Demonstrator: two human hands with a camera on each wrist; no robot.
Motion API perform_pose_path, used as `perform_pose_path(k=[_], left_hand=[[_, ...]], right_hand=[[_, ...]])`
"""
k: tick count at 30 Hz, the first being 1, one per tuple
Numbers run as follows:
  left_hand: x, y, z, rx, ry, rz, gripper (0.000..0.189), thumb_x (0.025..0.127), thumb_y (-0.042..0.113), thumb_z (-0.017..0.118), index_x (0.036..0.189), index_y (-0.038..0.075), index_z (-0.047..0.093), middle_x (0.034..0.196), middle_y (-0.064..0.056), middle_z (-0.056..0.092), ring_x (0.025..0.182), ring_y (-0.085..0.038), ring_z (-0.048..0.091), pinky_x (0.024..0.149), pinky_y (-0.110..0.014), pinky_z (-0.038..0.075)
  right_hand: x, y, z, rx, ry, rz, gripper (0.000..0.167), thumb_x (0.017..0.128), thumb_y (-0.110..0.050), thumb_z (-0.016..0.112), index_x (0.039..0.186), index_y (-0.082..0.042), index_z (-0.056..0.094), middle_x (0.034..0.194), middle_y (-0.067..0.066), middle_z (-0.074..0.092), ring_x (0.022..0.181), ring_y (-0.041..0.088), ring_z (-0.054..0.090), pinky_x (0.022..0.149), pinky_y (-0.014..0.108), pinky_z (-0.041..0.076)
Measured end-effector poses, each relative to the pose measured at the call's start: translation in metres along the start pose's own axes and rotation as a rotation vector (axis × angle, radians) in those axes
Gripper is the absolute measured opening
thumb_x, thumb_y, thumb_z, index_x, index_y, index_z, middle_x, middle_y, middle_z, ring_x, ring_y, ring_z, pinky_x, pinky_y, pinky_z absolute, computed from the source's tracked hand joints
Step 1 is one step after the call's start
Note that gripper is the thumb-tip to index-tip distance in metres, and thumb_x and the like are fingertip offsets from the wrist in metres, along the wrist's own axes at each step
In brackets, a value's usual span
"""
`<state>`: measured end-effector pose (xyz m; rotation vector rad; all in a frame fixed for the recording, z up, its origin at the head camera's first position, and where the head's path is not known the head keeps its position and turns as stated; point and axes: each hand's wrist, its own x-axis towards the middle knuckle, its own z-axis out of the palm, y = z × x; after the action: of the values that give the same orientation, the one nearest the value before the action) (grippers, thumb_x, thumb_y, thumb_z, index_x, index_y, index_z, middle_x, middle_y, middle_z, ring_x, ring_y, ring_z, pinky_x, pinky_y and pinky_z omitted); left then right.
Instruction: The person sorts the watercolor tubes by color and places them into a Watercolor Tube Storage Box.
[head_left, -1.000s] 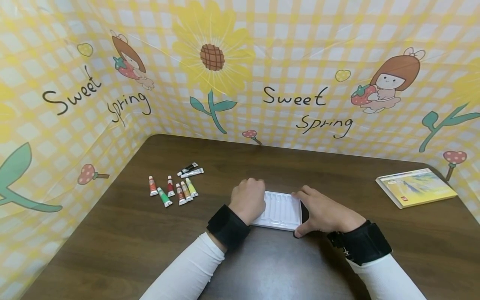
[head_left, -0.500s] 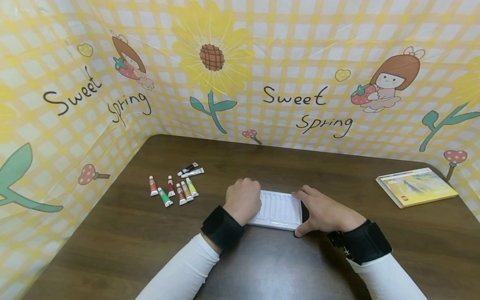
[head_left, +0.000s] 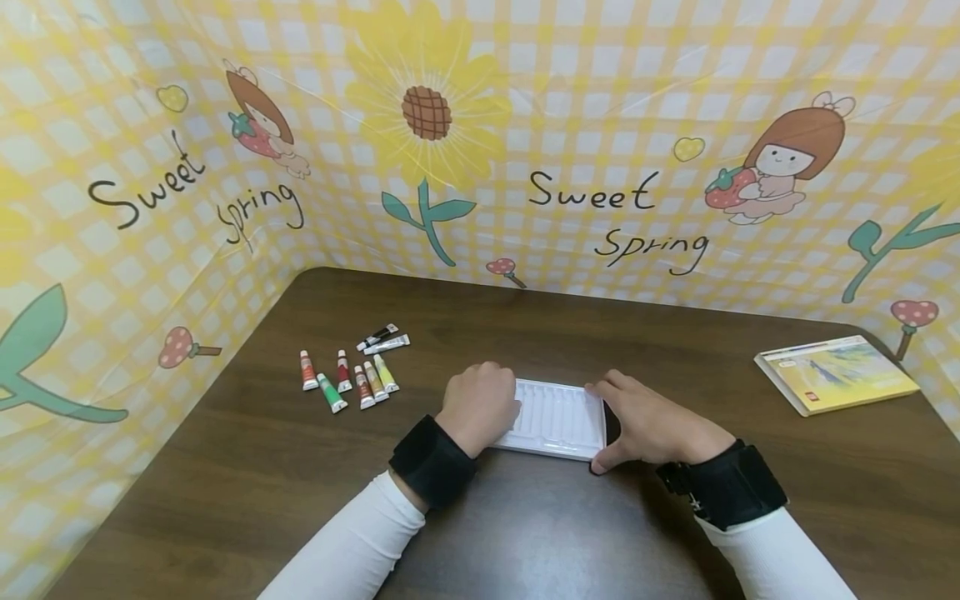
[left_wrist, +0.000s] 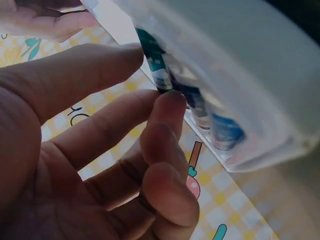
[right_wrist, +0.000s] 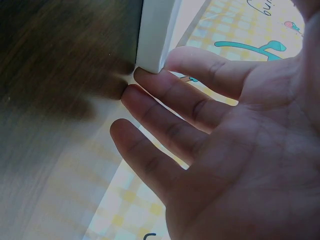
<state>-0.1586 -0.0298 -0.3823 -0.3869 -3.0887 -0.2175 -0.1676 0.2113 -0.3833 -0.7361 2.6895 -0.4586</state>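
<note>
A white ribbed plastic tray lies on the table between both hands. My left hand is over its left end. In the left wrist view, that hand's thumb and index finger pinch a green paint tube at the tray. Beside that tube, a dark tube and a blue tube sit in the tray. My right hand holds the tray's right end, thumb at the near corner and fingers at the far one. In the right wrist view, its other fingers extend loosely beside the tray's white edge.
Several loose paint tubes, among them a green tube, a black tube and a yellow-green tube, lie left of the tray. A yellow box lies at the right. A checked cloth stands behind the brown table.
My left hand has slid a little to the left along the tray, baring more of its ribbed surface. The right hand has stayed at the tray's right end.
</note>
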Motion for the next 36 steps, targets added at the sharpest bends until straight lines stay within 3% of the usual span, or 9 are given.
perform_pose_path(k=[5,18,28,36], left_hand=[[0.003,-0.002,0.001,-0.010,-0.046,0.004,0.026,0.098,0.029,0.074,0.103,0.004,0.079,0.094,-0.009,0.074,0.076,-0.021,0.063,0.062,-0.042,0.057],[0.005,-0.003,0.004,-0.014,-0.078,0.013,0.024,0.100,0.026,0.070,0.105,0.005,0.080,0.092,-0.007,0.071,0.072,-0.018,0.057,0.062,-0.040,0.055],[0.002,-0.005,0.001,-0.023,-0.064,0.025,0.025,0.101,0.028,0.070,0.104,0.005,0.080,0.092,-0.007,0.072,0.072,-0.018,0.058,0.061,-0.039,0.054],[0.000,-0.017,-0.003,-0.060,0.003,0.053,0.019,0.100,0.024,0.071,0.106,0.009,0.082,0.096,-0.006,0.076,0.078,-0.018,0.064,0.062,-0.039,0.054]], right_hand=[[0.000,0.001,0.000,0.001,0.002,0.001,0.101,0.070,-0.044,0.098,0.148,0.001,0.052,0.137,0.015,0.055,0.118,0.028,0.057,0.101,0.048,0.052],[-0.001,0.002,-0.001,-0.001,0.010,-0.008,0.100,0.070,-0.043,0.098,0.147,0.002,0.053,0.135,0.015,0.056,0.116,0.028,0.057,0.100,0.047,0.052],[-0.002,0.000,-0.001,0.004,0.011,-0.006,0.099,0.070,-0.042,0.098,0.147,0.002,0.053,0.136,0.015,0.056,0.117,0.028,0.057,0.100,0.048,0.052],[0.000,0.000,0.001,0.004,0.010,-0.009,0.099,0.070,-0.042,0.098,0.147,0.002,0.053,0.137,0.015,0.056,0.118,0.028,0.057,0.100,0.048,0.052]])
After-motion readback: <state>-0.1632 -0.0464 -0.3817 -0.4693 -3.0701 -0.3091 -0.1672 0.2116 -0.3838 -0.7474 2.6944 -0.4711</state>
